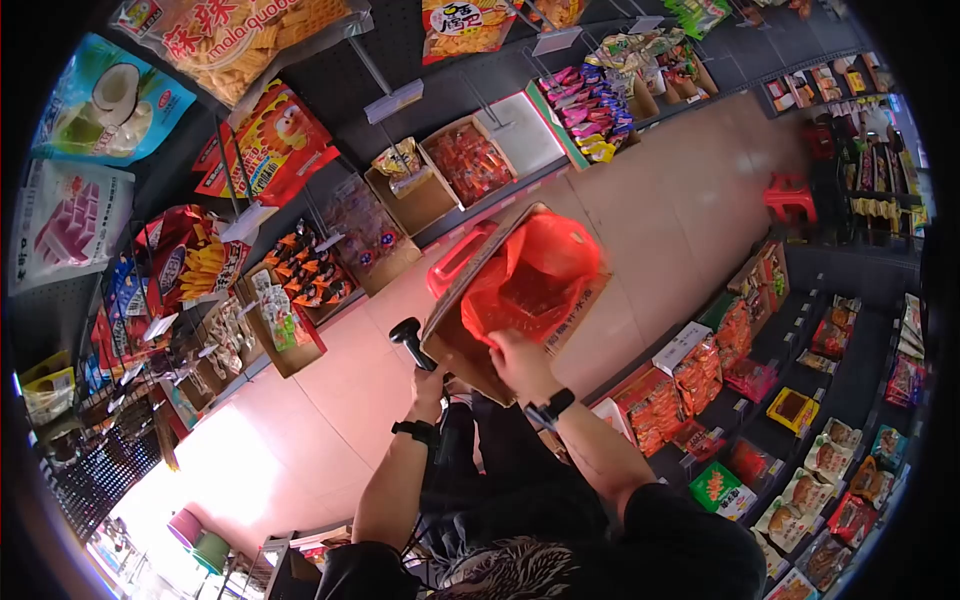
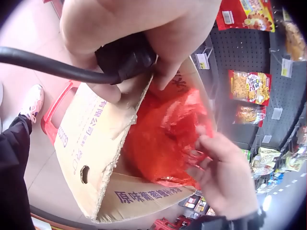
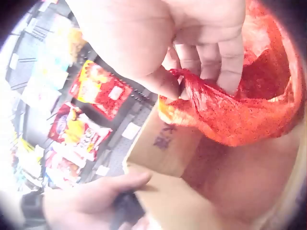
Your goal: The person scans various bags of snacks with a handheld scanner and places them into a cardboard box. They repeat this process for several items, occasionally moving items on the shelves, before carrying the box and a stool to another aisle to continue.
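A cardboard box (image 1: 468, 352) (image 2: 91, 143) (image 3: 168, 148) is held tilted before the body, with a red plastic bag (image 1: 545, 265) (image 2: 163, 134) (image 3: 240, 120) inside its opening. My left hand (image 1: 427, 392) (image 2: 139, 28) (image 3: 91, 201) grips a black corded device (image 1: 406, 336) (image 2: 125, 56) (image 3: 127, 209) against the box's edge. Fingers and thumb of my right hand (image 1: 523, 370) (image 2: 223, 170) (image 3: 177, 43) pinch the bag's rim, which is spread partly open. The bottom of the bag is hard to make out.
Snack packets hang from a dark rack (image 1: 350, 75) at the upper left, above open cartons. Low shelves of packets (image 1: 800, 470) line the right side. A red stool (image 1: 790, 203) stands farther along the tiled aisle (image 1: 660, 190).
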Demonstrator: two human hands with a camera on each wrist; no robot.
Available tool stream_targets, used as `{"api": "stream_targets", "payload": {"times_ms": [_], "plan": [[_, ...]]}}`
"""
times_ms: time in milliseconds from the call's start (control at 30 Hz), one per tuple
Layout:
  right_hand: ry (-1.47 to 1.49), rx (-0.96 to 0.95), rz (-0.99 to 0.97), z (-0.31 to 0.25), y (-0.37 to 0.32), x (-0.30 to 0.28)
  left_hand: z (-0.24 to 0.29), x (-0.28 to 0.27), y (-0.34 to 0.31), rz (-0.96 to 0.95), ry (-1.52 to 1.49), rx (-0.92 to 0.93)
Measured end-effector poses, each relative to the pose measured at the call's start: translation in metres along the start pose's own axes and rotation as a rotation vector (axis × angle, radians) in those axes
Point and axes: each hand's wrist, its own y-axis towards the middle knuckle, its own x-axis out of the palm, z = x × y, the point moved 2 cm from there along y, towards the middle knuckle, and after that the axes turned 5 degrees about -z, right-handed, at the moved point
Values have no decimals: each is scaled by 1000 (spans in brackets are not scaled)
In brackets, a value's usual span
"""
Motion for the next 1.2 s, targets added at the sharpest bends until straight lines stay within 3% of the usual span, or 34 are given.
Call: {"api": "stream_targets", "payload": {"times_ms": [33,67,100,167,233,300,333,367,400,433,467,533,633,700,833,900,933,967,1033,1100,1200], "plan": [[-31,-16,-54,-9,-8,0,4,4,-4,-4,-4,2],[-96,-21,-138,-16,-13,2,11,8,-14,109,50,-1],[-78,-65,-127,-18,-16,13,17,10,-22,226,105,-6],[-63,-112,-152,-22,-25,28,12,11,-27,285,217,-16],[-24,-178,-242,-30,-31,36,-20,3,-18,155,175,349],[128,-214,-476,-22,-30,37,7,26,-51,319,473,186],[123,-81,-546,-24,-19,10,-11,16,-35,267,529,131],[214,-72,-362,0,-5,5,-16,10,-24,205,430,113],[250,21,-98,1,13,-27,1,14,-29,265,567,182],[-62,36,181,25,31,-42,16,16,-32,271,561,177],[-377,77,329,35,43,-66,26,18,-37,185,430,175],[-438,17,463,59,71,-94,38,16,-41,44,279,196],[-460,57,349,119,106,-88,63,12,-54,-62,248,187],[-412,83,323,127,117,-105,72,7,-57,-92,194,202],[-437,211,250,128,113,-113,97,12,-82,-140,-212,144],[-133,281,340,127,102,-125,88,-1,-76,-106,-266,191],[54,230,380,132,95,-135,94,2,-80,-120,-305,205],[712,271,349,129,89,-141,98,4,-86,-128,-342,213],[819,376,418,122,78,-162,85,-9,-75,-61,-219,274],[739,377,436,136,77,-170,79,-16,-64,77,3,291],[536,324,448,160,81,-157,73,-25,-53,110,18,184]]}}
